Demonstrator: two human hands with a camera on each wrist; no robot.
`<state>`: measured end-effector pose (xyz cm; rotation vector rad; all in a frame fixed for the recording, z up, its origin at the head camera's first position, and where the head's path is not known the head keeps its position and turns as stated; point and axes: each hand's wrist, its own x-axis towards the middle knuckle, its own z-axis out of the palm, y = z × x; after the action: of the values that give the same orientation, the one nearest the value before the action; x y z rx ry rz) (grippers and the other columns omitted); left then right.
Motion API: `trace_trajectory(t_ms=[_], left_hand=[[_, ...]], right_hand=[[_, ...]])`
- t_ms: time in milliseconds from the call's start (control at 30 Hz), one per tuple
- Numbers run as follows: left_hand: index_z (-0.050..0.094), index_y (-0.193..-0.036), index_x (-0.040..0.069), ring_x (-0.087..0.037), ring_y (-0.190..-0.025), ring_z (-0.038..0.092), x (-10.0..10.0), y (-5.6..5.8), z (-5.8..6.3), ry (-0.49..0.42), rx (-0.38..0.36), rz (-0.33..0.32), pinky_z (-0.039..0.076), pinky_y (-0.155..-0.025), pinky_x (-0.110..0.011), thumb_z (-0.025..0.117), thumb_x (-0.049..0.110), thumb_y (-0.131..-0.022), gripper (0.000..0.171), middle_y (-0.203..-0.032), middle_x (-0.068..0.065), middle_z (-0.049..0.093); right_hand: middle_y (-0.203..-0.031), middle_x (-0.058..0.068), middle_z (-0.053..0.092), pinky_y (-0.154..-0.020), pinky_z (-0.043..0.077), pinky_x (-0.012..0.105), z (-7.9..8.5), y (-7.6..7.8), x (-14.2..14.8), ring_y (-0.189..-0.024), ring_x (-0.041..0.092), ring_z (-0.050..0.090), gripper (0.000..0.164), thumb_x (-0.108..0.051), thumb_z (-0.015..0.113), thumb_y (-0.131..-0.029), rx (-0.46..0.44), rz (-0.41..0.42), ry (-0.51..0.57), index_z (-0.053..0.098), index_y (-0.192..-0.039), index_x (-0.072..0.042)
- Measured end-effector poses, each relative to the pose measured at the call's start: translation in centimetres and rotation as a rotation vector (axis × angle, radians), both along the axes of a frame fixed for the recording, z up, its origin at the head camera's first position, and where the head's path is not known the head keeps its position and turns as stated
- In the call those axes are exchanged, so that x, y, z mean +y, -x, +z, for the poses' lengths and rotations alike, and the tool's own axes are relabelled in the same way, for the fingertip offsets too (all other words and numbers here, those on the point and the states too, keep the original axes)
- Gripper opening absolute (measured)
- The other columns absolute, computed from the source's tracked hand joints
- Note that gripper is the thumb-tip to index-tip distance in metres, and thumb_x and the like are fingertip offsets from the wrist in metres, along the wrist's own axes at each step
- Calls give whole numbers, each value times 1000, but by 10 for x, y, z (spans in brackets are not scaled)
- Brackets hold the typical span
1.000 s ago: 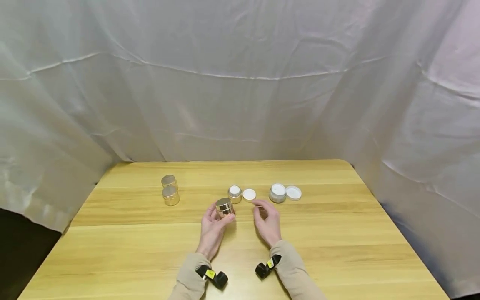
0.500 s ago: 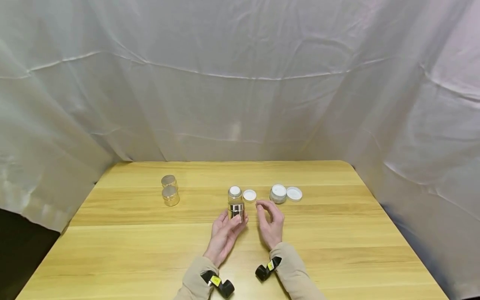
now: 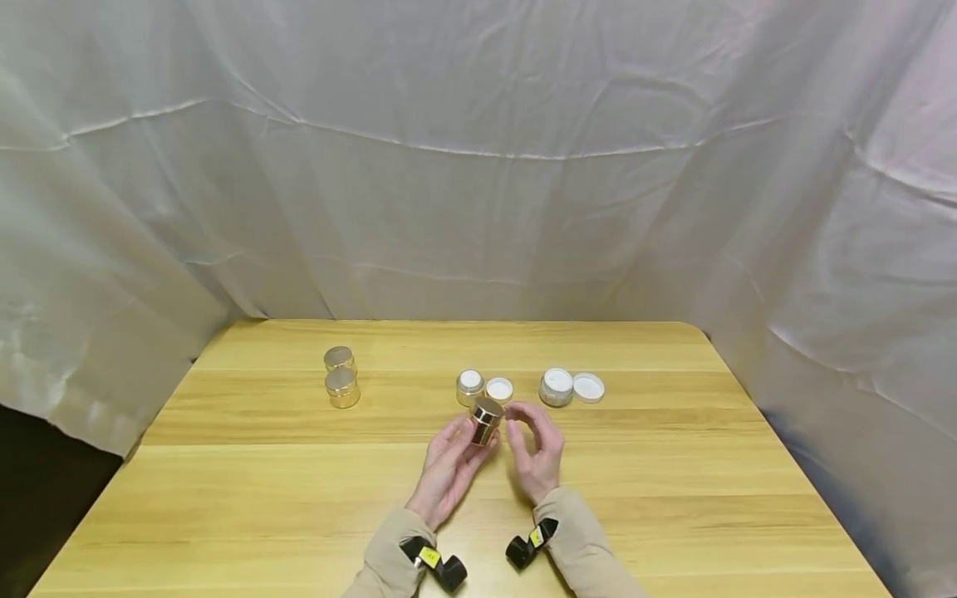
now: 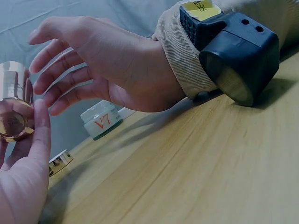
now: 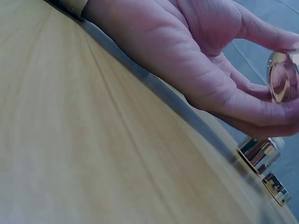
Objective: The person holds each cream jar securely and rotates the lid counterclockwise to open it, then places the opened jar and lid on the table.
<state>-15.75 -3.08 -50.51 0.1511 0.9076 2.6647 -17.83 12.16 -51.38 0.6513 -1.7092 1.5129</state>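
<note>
In the head view my left hand (image 3: 449, 472) holds a shiny gold lidded cosmetic jar (image 3: 485, 422), tilted, above the table. The thumb and fingers are on either side of it. My right hand (image 3: 537, 453) hovers just right of the jar, fingers loosely curved, with nothing in its grasp. In the left wrist view, a small gap shows between its fingers and the gold jar (image 4: 14, 100). Behind stand an opened gold jar (image 3: 470, 387) with a white top and its lid (image 3: 499, 389), white inside up. The right wrist view shows my left hand (image 5: 210, 70) gripping the jar.
Farther right are an opened clear jar (image 3: 557, 387) with a white top, marked V7 in the left wrist view, and its upturned lid (image 3: 589, 387). Two closed gold jars (image 3: 342, 388) stand at the left. A pale curtain (image 3: 478, 208) hangs behind the wooden table (image 3: 673, 498).
My left hand has carried the gold jar rightward, towards my right hand. The jar, level half a second ago, is now tilted. The right hand has shifted only slightly.
</note>
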Motion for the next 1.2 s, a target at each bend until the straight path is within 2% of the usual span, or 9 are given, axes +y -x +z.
trace_trajectory(t_ms=[100,167,333,500,633,867,967,1100,1200], left_hand=[[60,-128,10,-18,-123,64,0,0,-1,10,0,0,48,-113,-32,52,17,-104,26,-140,-10,55],[58,-133,8,-18,-125,62,0,0,-1,14,-9,-3,47,-114,-33,51,18,-105,31,-146,-14,50],[33,-151,-4,-16,-127,60,0,2,0,56,-15,-30,44,-117,-32,44,22,-108,52,-157,-21,37],[22,-152,-9,-13,-125,59,0,3,0,95,-11,-68,44,-117,-30,37,21,-110,55,-149,-12,49],[31,-148,-10,-9,-117,61,1,4,-3,106,-5,-59,47,-113,-30,35,19,-110,48,-131,-1,61],[56,-124,5,-7,-108,62,3,5,-5,115,-10,-42,50,-109,-29,35,18,-110,28,-121,3,62],[56,-123,4,-7,-104,63,4,5,-4,122,-18,-30,51,-107,-28,35,17,-110,28,-118,4,63],[45,-136,-5,-8,-108,62,5,6,-4,138,-5,-23,52,-105,-27,32,17,-110,37,-120,3,61],[42,-138,-8,-8,-110,60,6,6,-4,150,6,-20,51,-104,-27,31,17,-110,39,-121,3,59]], right_hand=[[-100,32,65,-99,56,24,0,1,0,-98,19,68,31,18,57,-80,15,33,-14,61,-111,17],[-102,32,66,-99,56,23,0,2,-1,-100,17,68,31,17,59,-80,21,47,-22,62,-111,17],[-106,33,67,-102,54,22,1,3,-3,-105,19,69,34,17,67,-76,47,59,-60,64,-110,15],[-110,32,68,-107,50,23,1,2,-6,-107,31,69,37,15,75,-71,56,47,-124,67,-107,11],[-110,32,68,-108,49,21,-1,3,-6,-104,37,68,40,16,79,-66,56,38,-157,69,-104,10],[-103,36,67,-104,52,21,-3,4,-7,-98,41,68,40,22,78,-61,80,45,-159,69,-99,15],[-104,36,66,-105,51,21,-3,4,-9,-99,41,68,39,22,77,-63,98,50,-166,71,-101,14],[-107,34,66,-107,50,22,-2,3,-10,-102,40,67,39,21,76,-67,124,58,-172,72,-104,13],[-108,33,67,-107,51,24,-2,3,-10,-103,38,67,38,20,74,-69,136,72,-169,72,-106,13]])
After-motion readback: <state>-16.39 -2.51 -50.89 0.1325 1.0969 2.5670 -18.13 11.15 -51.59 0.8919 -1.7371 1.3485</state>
